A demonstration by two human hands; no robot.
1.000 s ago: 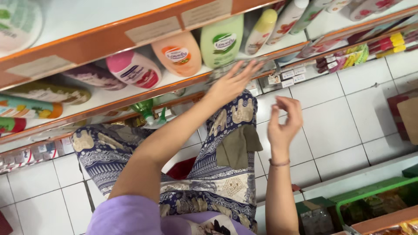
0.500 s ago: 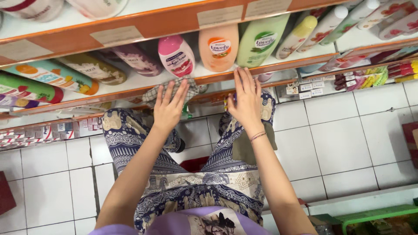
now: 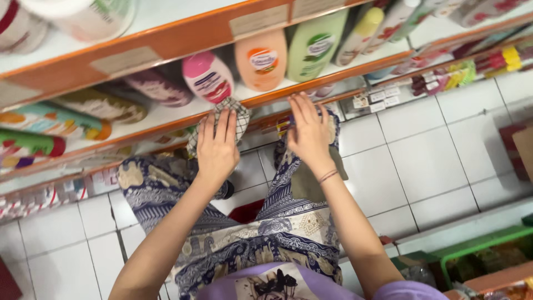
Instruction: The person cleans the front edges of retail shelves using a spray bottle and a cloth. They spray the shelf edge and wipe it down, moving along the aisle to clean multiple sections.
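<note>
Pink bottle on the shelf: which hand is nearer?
Left. The left hand is just below the pink bottle, holding a checked cloth. The right hand sits further right, under the orange bottle.

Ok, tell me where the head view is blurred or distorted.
Head view: tilted, so the shelf edge runs diagonally; the nearest bottles top left are soft and blurred; both hands, left and right, and the cloth are fairly sharp; light is even, no harsh glare.

An orange-edged shelf [image 3: 166, 41] carried lying bottles, a pink-capped white one [image 3: 208, 78], a peach one [image 3: 261, 60] and a green one [image 3: 316, 44] side by side, while a checked cloth [image 3: 236, 114] lay at its front edge.
</note>
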